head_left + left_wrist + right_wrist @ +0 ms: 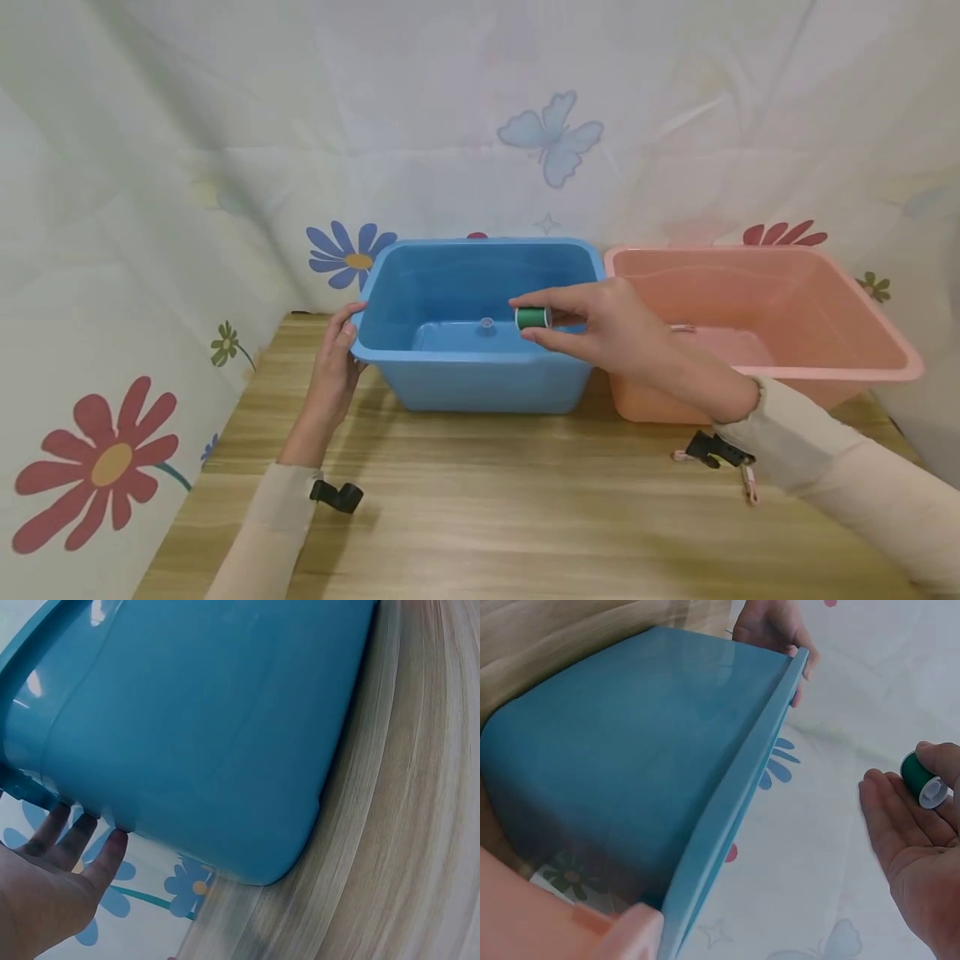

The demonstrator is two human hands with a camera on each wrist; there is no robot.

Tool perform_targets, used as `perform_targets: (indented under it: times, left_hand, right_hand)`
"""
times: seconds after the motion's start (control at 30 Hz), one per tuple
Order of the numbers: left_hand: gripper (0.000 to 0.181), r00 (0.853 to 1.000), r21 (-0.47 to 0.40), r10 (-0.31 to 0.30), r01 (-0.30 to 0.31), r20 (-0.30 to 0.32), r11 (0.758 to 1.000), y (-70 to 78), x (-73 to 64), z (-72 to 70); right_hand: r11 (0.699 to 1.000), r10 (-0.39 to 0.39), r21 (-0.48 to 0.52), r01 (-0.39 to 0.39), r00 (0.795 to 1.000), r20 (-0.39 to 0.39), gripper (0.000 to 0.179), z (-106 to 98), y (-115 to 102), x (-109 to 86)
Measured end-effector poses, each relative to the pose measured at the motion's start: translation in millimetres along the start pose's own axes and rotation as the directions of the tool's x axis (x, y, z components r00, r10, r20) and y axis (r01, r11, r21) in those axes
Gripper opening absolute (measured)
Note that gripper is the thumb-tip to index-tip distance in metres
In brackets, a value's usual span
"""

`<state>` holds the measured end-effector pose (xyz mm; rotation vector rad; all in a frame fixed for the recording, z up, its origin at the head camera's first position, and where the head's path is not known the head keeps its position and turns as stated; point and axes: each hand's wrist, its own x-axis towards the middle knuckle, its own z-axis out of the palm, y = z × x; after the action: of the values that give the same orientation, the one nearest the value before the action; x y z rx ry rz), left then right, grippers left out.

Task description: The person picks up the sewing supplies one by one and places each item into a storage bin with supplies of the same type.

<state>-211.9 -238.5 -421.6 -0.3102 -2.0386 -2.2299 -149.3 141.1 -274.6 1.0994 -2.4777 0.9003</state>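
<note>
My right hand (618,325) pinches a spool of green thread (533,317) between thumb and fingers, above the front part of a blue plastic bin (480,383). White ends of the spool show in the right wrist view, where the thumb (939,759) lies on the thread. On the bin's left side, my left hand (333,367) holds the rim. Its fingers (105,862) touch the outer wall from below the rim in the left wrist view; the thumb is hidden there. A small pale, round-topped object (487,325) lies inside the bin, too small to identify.
Right beside the blue bin stands a pink bin (757,371), with a small pale item (681,328) partly visible inside. Pink-and-white strips (751,485) lie on the wooden table (480,500) under the right forearm. A flowered cloth (450,108) hangs behind.
</note>
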Motion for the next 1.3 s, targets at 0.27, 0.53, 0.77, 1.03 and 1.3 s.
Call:
perform_targets:
  times: [0.27,0.53,0.77,1.03,1.3]
  left_hand:
    - [0.041,1.000,-0.004,0.007,-0.007,-0.012,1.000,-3.1,2.1,0.6]
    - [0.041,1.000,-0.021,0.010,-0.010,-0.007,1.000,-4.0,1.0,4.8]
    - [0.042,1.000,-0.004,0.008,-0.008,-0.013,1.000,-0.5,0.6,2.5]
    - [0.043,1.000,0.000,0.008,-0.008,-0.016,1.000,0.6,1.8,0.4]
    - [0.043,1.000,-0.010,0.007,-0.007,0.001,1.000,-0.6,0.5,0.5]
  right_hand:
    - [1.000,-0.014,-0.015,0.014,1.000,0.003,0.035,-11,5,10.5]
    - [0.998,0.059,0.004,-0.059,0.998,0.009,0.036,-18,9,31.1]
    - [1.000,0.022,0.012,-0.022,0.999,-0.037,0.038,-21,12,50.0]
    - [0.997,0.079,0.020,-0.079,0.997,-0.001,0.039,-19,21,59.2]
    - [0.997,0.071,-0.033,-0.071,0.997,0.008,0.038,-18,31,72.9]
